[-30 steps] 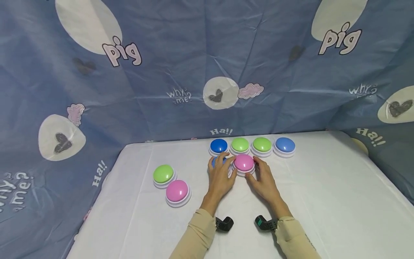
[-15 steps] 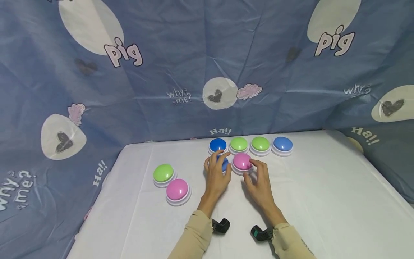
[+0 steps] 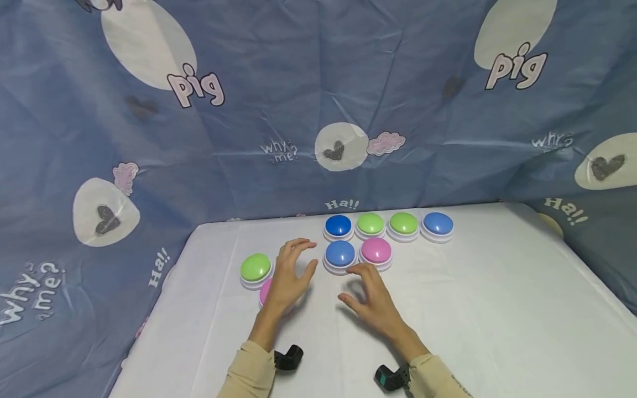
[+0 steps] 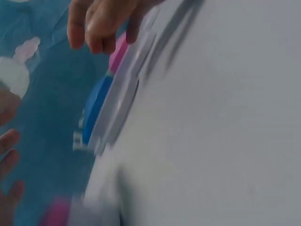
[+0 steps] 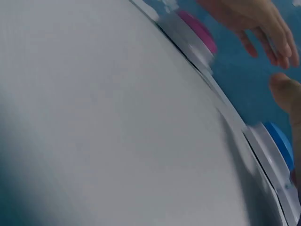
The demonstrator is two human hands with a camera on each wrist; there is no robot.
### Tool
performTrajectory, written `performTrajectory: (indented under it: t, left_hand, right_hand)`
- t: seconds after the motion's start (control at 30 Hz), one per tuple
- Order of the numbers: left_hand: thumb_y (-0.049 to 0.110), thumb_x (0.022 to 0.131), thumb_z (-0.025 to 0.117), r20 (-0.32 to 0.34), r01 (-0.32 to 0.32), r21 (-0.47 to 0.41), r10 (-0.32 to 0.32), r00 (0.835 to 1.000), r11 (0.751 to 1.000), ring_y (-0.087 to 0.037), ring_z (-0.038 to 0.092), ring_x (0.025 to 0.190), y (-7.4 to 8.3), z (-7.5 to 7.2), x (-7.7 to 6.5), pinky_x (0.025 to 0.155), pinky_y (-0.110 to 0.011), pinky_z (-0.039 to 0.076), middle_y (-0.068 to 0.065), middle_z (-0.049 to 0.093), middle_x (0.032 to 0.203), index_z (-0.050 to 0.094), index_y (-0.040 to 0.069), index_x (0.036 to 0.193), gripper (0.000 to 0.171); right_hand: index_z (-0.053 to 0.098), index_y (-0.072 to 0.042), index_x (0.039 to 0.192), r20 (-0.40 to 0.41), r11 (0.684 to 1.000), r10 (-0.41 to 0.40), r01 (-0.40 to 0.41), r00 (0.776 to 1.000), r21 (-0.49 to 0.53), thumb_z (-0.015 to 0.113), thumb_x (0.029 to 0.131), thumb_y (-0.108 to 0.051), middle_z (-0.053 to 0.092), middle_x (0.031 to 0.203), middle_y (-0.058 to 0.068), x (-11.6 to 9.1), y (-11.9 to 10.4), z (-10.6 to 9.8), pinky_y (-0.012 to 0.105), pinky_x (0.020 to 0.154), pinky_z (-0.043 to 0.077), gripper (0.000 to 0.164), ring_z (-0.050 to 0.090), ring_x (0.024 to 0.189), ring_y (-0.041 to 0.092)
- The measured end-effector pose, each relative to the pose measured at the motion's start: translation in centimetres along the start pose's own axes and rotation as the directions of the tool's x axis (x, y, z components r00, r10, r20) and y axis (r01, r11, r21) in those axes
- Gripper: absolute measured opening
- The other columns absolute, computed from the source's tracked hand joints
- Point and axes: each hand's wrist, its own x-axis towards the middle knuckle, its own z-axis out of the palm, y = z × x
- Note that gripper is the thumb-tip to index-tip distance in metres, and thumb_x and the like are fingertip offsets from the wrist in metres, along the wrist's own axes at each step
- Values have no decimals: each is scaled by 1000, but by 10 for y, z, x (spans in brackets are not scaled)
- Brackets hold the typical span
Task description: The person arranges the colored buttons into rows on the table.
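My left hand (image 3: 290, 279) is held over the left part of the table, fingers spread and holding nothing. It overlaps the left pink push button (image 3: 265, 289), covering much of it in the head view. Just behind that is a light green button (image 3: 255, 267). My right hand (image 3: 376, 304), empty too, has its thumb and fingers apart, with fingertips close in front of a blue button (image 3: 340, 254) and a second pink button (image 3: 376, 251). These two stand side by side on white bases. In the right wrist view, the left hand (image 5: 261, 21) hovers near a pink button (image 5: 198, 32).
Along the back of the table runs a row: a dark blue button (image 3: 338, 226), two green buttons (image 3: 370, 224) and a lighter blue button (image 3: 438, 224). A blue printed cloth (image 3: 278, 182) hangs behind the white-covered table (image 3: 497, 309).
Both hands have come away from the blue and pink buttons in the front row. The left hand moved left toward the other pink button; the right drew back toward the person and left.
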Motion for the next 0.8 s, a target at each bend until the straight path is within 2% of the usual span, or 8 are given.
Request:
performTrajectory:
  t: [0.1, 0.23, 0.3, 0.4, 0.5, 0.57, 0.7, 0.8]
  left_hand:
    - [15, 83, 70, -16, 5, 12, -4, 1000, 1000, -24, 47, 120, -14, -20, -17, 95, -43, 34, -4, 56, 125, 62, 16, 116, 34]
    - [16, 81, 73, 4, 47, 4, -47, 999, 999, -21, 46, 122, -28, -42, -42, 102, -39, 32, 0, 56, 125, 62, 17, 118, 38]
    - [17, 81, 73, 28, 56, -5, -56, 998, 998, -21, 45, 124, -33, -49, -50, 107, -33, 31, 0, 55, 126, 61, 17, 119, 40]
    - [18, 81, 74, 64, 43, -12, -42, 997, 999, -21, 47, 123, -42, -54, -60, 109, -22, 29, -2, 55, 126, 60, 15, 121, 43]
    - [19, 79, 75, 106, 46, -34, -42, 993, 998, -17, 48, 123, -50, -56, -68, 108, -11, 27, -3, 55, 127, 56, 14, 126, 50]
    - [21, 78, 77, 133, 61, -46, -55, 990, 997, -13, 47, 125, -54, -57, -73, 107, -8, 27, -3, 54, 129, 53, 14, 130, 57]
    - [25, 73, 81, 161, 98, -56, -88, 983, 994, -6, 44, 127, -59, -59, -78, 106, -6, 26, -1, 51, 134, 48, 16, 135, 71]
    - [26, 70, 84, 169, 112, -67, -99, 981, 991, -7, 43, 128, -61, -58, -79, 106, -5, 25, 0, 50, 136, 47, 18, 137, 77]
  right_hand:
    - [51, -8, 128, 93, 999, -3, -1, 996, 37, 80, 72, -41, 53, 124, 0, -1, -10, 10, 32, 102, 40, 71, 50, 116, 15]
    - [42, -15, 138, 232, 997, 16, -33, 973, 69, 78, 68, -53, 51, 129, 2, -1, -22, 20, 36, 103, 42, 88, 48, 120, 11]
    - [36, -17, 143, 281, 997, 27, -47, 959, 66, 79, 68, -53, 51, 131, 2, 0, -26, 24, 38, 102, 43, 94, 47, 122, 10]
    - [29, -19, 147, 327, 995, 43, -68, 944, 66, 71, 77, -38, 50, 133, 3, 0, -32, 28, 42, 102, 42, 83, 45, 125, 10]
    - [28, -19, 148, 353, 996, 49, -71, 934, 49, 59, 75, -19, 47, 136, 2, 0, -37, 33, 44, 102, 40, 79, 45, 127, 12]
    - [30, -19, 146, 353, 997, 59, -71, 934, 23, 56, 72, -15, 46, 137, 0, 0, -39, 37, 44, 103, 40, 79, 45, 127, 13]
    - [36, -19, 143, 328, 995, 88, -70, 941, -67, 60, 80, -21, 46, 134, -4, 1, -40, 45, 38, 102, 41, 68, 47, 124, 12]
    - [40, -17, 140, 296, 992, 91, -61, 951, -110, 65, 82, -26, 49, 131, -4, 1, -40, 51, 37, 101, 41, 64, 49, 121, 13]
